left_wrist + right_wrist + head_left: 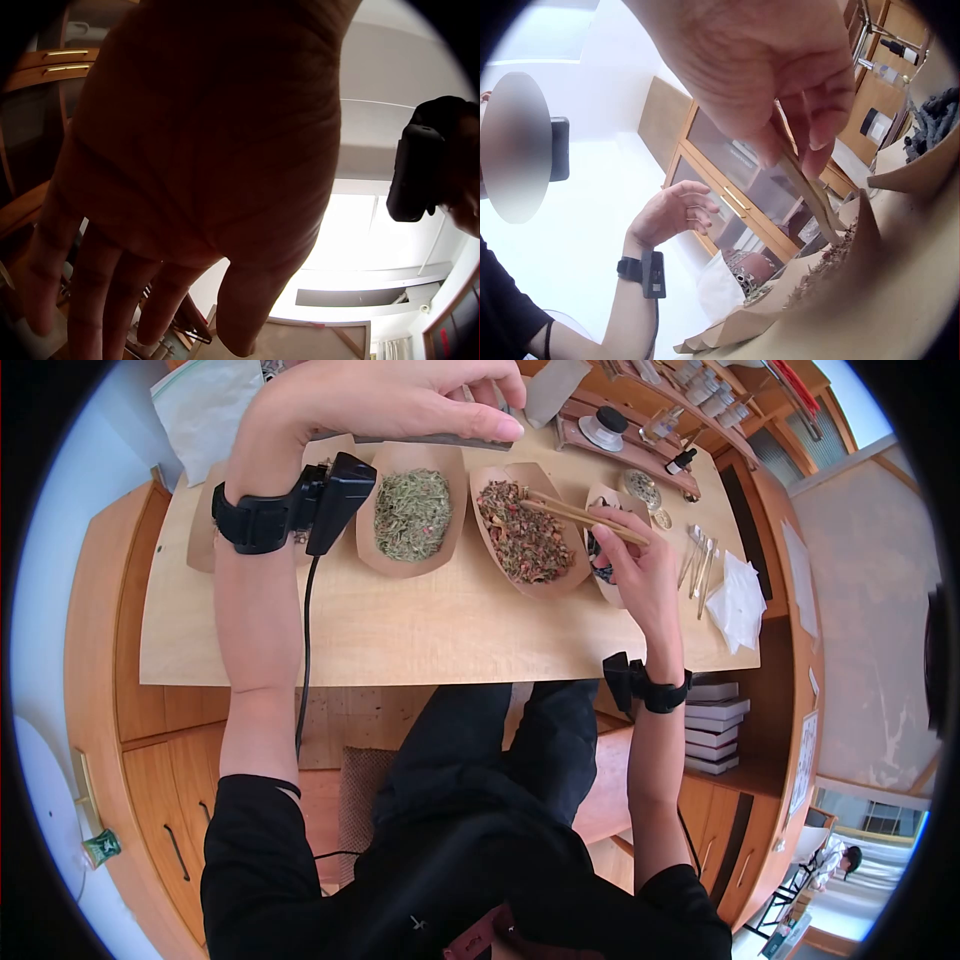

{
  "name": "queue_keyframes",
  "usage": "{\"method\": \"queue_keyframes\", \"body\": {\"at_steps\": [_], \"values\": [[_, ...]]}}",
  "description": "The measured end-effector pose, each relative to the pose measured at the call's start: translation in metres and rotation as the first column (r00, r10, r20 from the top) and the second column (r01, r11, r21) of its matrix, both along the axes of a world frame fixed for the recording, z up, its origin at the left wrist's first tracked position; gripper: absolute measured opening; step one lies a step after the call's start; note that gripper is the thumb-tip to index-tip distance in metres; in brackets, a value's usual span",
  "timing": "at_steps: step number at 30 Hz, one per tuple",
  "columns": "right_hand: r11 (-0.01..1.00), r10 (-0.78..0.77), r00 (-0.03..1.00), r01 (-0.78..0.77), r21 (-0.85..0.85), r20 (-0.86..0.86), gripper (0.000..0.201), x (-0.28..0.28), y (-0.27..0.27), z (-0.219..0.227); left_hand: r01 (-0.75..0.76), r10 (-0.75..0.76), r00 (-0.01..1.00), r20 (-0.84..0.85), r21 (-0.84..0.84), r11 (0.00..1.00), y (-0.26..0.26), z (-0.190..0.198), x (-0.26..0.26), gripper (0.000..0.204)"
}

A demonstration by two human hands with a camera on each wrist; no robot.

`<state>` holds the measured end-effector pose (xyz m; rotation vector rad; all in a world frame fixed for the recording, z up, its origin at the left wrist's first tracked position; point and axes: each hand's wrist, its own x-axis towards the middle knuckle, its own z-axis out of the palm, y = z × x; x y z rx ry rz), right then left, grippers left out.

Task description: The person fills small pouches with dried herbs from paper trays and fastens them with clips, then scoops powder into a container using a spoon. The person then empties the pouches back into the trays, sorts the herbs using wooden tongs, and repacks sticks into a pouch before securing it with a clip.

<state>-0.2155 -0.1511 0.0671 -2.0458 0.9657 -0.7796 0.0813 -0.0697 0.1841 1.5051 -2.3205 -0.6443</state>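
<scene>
In the head view my right hand (640, 565) pinches wooden tweezers (585, 515), their tips at the mixed dried herbs (525, 540) in a paper tray (550, 588). The right wrist view shows the right hand (772, 75) above, with the tweezers (810, 191) reaching down to the herbs (817, 274). My left hand (420, 402) is raised over the far side of the table, fingers loosely bent, holding nothing; the left wrist view shows the left palm (202, 157) bare. Below it, a second paper tray (380, 560) holds green dried leaves (412, 515).
To the right of the herbs is a tray of dark pieces (603, 555). Small tools (700, 560) and a white pouch (737, 605) lie at the right. A wooden rack (625, 455) with bottles stands at the back; a white bag (205, 415) lies back left.
</scene>
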Motion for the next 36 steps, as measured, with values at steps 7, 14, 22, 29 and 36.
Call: {"method": "queue_keyframes", "body": {"at_steps": [7, 14, 22, 29, 36], "values": [[0.998, -0.057, 0.998, 0.058, -0.03, 0.041, 0.021, -0.005, 0.008, 0.009, -0.017, 0.017, 1.0, -0.009, 0.002, 1.0, 0.0, -0.002, 0.0, 0.05], [1.0, -0.011, 0.999, 0.012, -0.019, 0.034, 0.022, -0.002, 0.015, 0.008, -0.043, 0.043, 0.999, 0.007, 0.027, 0.999, 0.002, 0.0, -0.001, 0.052], [0.987, 0.139, 0.989, -0.142, -0.074, -0.042, 0.021, 0.012, 0.021, 0.007, 0.018, -0.027, 0.999, -0.046, -0.185, 0.983, 0.004, -0.013, 0.0, 0.039], [1.0, 0.015, 1.0, -0.015, -0.005, 0.014, 0.019, -0.002, 0.012, 0.012, 0.003, -0.003, 1.0, -0.016, 0.01, 1.0, 0.002, 0.002, 0.002, 0.049], [0.984, 0.146, 0.989, -0.149, -0.096, -0.035, 0.02, -0.003, 0.026, 0.006, -0.031, 0.031, 1.0, 0.001, 0.0, 1.0, 0.005, 0.004, -0.001, 0.051]]}}
